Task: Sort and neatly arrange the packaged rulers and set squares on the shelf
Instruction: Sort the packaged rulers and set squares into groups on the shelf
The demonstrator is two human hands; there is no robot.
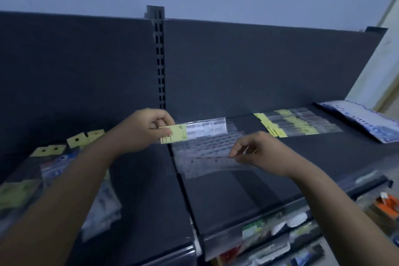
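Observation:
My left hand [149, 129] pinches the yellow header card of a clear packaged ruler [194, 130], lifted above the dark top shelf [226, 188]. My right hand [257, 153] pinches the edge of a spread of clear ruler packs [205, 157] lying across the shelf's middle. A neat row of ruler packs with yellow headers [298, 124] lies at the back right. On the left part of the shelf lie set-square packs with yellow-green cards [54, 151], partly hidden under my left forearm.
A blue and white packet [367, 119] lies at the far right end of the shelf. A slotted upright [159, 58] divides the dark back panel. Lower shelves at the bottom right hold mixed stationery [280, 229]. A pale wall rises behind.

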